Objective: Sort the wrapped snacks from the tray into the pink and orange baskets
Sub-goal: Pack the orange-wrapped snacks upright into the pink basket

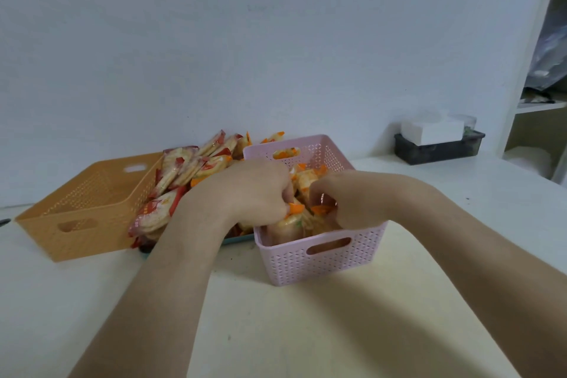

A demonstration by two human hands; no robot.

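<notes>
The orange basket (92, 236) stands open-topped at left; snacks (181, 175) heap between it and the pink basket (306, 264).

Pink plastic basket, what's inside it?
The pink plastic basket holds orange-edged wrapped snacks. The left hand and right hand grip some inside, covering the middle, so its bottom is hidden.

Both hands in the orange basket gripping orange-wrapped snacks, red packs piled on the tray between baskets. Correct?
Wrong basket. The head view shows left hand and right hand in the pink basket, not the orange basket. Rest holds: orange-wrapped snacks gripped, red packs on the tray between baskets.
</notes>
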